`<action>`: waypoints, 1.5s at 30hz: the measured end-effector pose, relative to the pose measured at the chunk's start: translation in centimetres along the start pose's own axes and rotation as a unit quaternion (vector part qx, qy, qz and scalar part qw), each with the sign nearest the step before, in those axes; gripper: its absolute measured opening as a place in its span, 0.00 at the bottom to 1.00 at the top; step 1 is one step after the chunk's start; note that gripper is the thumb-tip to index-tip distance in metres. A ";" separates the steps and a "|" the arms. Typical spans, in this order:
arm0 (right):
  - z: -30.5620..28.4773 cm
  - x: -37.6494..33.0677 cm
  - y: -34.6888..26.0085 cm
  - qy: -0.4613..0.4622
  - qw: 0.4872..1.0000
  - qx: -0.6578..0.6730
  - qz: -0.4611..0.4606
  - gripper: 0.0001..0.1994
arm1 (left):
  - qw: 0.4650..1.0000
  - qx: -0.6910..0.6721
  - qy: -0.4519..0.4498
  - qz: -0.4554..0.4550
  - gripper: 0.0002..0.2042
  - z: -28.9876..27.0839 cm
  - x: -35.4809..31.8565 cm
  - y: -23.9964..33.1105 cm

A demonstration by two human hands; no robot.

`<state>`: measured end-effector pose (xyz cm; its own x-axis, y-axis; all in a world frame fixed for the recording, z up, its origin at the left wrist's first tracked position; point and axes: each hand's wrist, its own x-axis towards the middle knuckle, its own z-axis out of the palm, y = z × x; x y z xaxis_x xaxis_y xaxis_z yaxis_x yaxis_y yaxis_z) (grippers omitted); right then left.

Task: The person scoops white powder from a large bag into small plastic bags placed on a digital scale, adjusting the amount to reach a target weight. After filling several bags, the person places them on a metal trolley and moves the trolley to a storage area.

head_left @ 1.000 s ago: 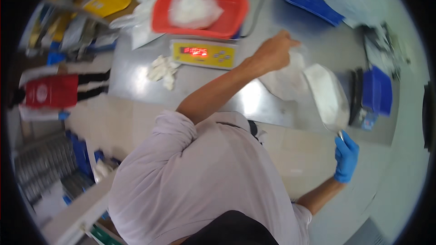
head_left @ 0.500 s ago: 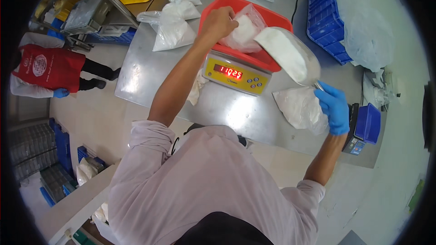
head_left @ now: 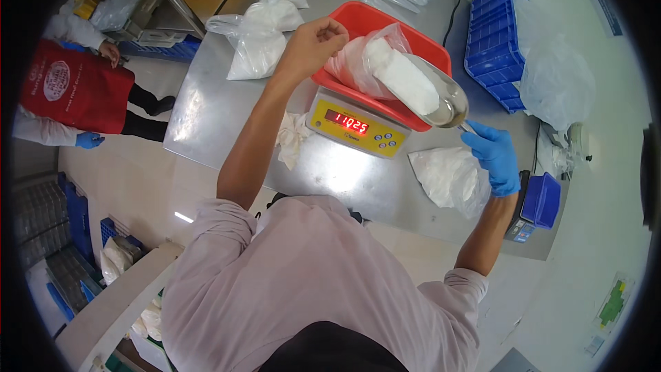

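Since the earlier frame, right hand (head_left: 497,157) is tipping scoop (head_left: 420,89) leftward into bag (head_left: 358,62); left hand (head_left: 313,45) is pinching the bag's mouth open over tray (head_left: 420,45).

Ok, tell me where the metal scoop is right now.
In the head view the metal scoop, heaped with white powder, is right of centre, held by the gloved right hand and tipped into the clear bag in the red tray on the scale.

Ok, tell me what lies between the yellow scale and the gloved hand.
The head view shows the metal scoop of white powder, held by the right hand, right of the scale.
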<state>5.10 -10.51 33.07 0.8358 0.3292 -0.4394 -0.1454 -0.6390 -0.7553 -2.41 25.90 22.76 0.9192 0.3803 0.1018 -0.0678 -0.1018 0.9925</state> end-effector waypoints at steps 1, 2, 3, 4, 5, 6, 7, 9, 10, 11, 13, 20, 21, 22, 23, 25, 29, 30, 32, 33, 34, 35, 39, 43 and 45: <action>-0.3 0.1 0.0 0.005 1.000 -0.005 0.003 0.19 | 1.000 -0.008 -0.001 -0.004 0.07 0.1 -0.3 0.3; -0.7 0.2 0.2 0.011 1.000 -0.009 0.007 0.19 | 1.000 -0.016 -0.002 -0.008 0.06 0.3 -0.7 0.6; -1.0 -0.2 0.6 0.016 1.000 -0.013 0.014 0.20 | 1.000 -0.025 -0.006 -0.015 0.06 0.6 -1.3 0.7; -1.2 -0.1 0.8 0.008 1.000 -0.009 0.003 0.20 | 0.999 -0.029 -0.007 -0.016 0.06 0.6 -1.7 0.7; -1.4 0.4 0.8 0.000 1.000 -0.004 -0.009 0.20 | 0.999 -0.034 -0.008 -0.018 0.06 0.6 -2.0 0.7; -1.6 0.8 1.0 -0.008 1.000 0.001 -0.021 0.20 | 0.999 -0.038 -0.009 -0.019 0.06 0.6 -2.2 0.7; -1.8 0.8 1.3 -0.007 1.000 0.009 -0.010 0.20 | 1.000 -0.020 -0.007 -0.007 0.06 0.7 -2.2 0.7; -2.3 0.8 2.1 -0.009 1.000 0.025 0.015 0.19 | 1.000 0.018 -0.002 0.014 0.07 0.7 -2.4 0.5; -2.4 1.0 2.6 -0.011 0.999 0.039 0.014 0.19 | 0.999 0.041 0.001 0.020 0.08 0.6 -2.4 0.3; -2.4 1.3 3.2 -0.013 0.998 0.054 0.013 0.18 | 0.998 0.050 0.009 0.028 0.08 0.6 -2.4 0.4; -2.5 1.6 4.2 -0.015 0.996 0.082 0.011 0.18 | 0.996 0.068 0.024 0.049 0.08 0.8 -2.0 1.0; -2.3 1.1 6.3 -0.016 0.991 0.135 0.013 0.18 | 0.952 0.239 -0.042 0.187 0.24 1.8 -2.4 2.5; -2.3 1.0 6.1 -0.015 0.991 0.134 0.014 0.18 | 0.940 0.272 -0.057 0.198 0.27 2.0 -2.4 2.6; -2.3 0.9 6.0 -0.017 0.991 0.131 0.011 0.18 | 0.926 0.305 -0.072 0.208 0.30 2.2 -2.3 2.7; -2.3 0.9 5.9 -0.019 0.991 0.128 0.007 0.18 | 0.912 0.338 -0.086 0.218 0.33 2.4 -2.3 2.8; -2.5 0.2 5.8 -0.011 0.992 0.127 0.002 0.18 | 0.895 0.354 -0.095 0.254 0.33 3.2 -2.1 3.6; -2.3 0.2 6.0 -0.015 0.992 0.129 -0.006 0.18 | 0.852 0.410 -0.107 0.306 0.35 3.6 -1.9 4.2; -2.3 0.1 5.9 -0.015 0.992 0.128 -0.006 0.18 | 0.850 0.413 -0.121 0.304 0.36 3.7 -1.9 4.4; -2.2 0.1 5.7 -0.018 0.992 0.128 -0.011 0.19 | 0.845 0.418 -0.148 0.299 0.38 4.1 -1.8 4.8; -2.2 0.0 5.6 -0.020 0.992 0.128 -0.014 0.19 | 0.837 0.424 -0.156 0.308 0.37 4.5 -1.9 5.0; -2.1 -0.1 5.4 -0.017 0.992 0.126 -0.016 0.19 | 0.829 0.431 -0.163 0.317 0.37 4.9 -2.0 5.1; -2.1 -0.3 5.3 -0.014 0.992 0.125 -0.019 0.19 | 0.820 0.438 -0.171 0.326 0.36 5.2 -2.0 5.3; -1.9 -0.5 4.9 -0.017 0.992 0.123 -0.030 0.18 | 0.792 0.496 -0.123 0.332 0.32 5.4 -2.0 4.1; -2.0 -0.8 5.6 -0.015 0.991 0.133 -0.029 0.18 | 0.833 0.416 -0.097 0.351 0.31 3.9 -1.8 4.5; -2.0 -1.3 5.6 -0.007 0.991 0.131 -0.031 0.18 | 0.867 0.362 -0.084 0.332 0.31 2.9 -2.3 5.8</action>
<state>4.31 -15.90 30.39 0.8403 0.3733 -0.3931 -0.2273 -0.4156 -0.8807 -3.82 21.75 28.05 0.8186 -0.1165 0.5624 -0.3989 -0.8198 0.4108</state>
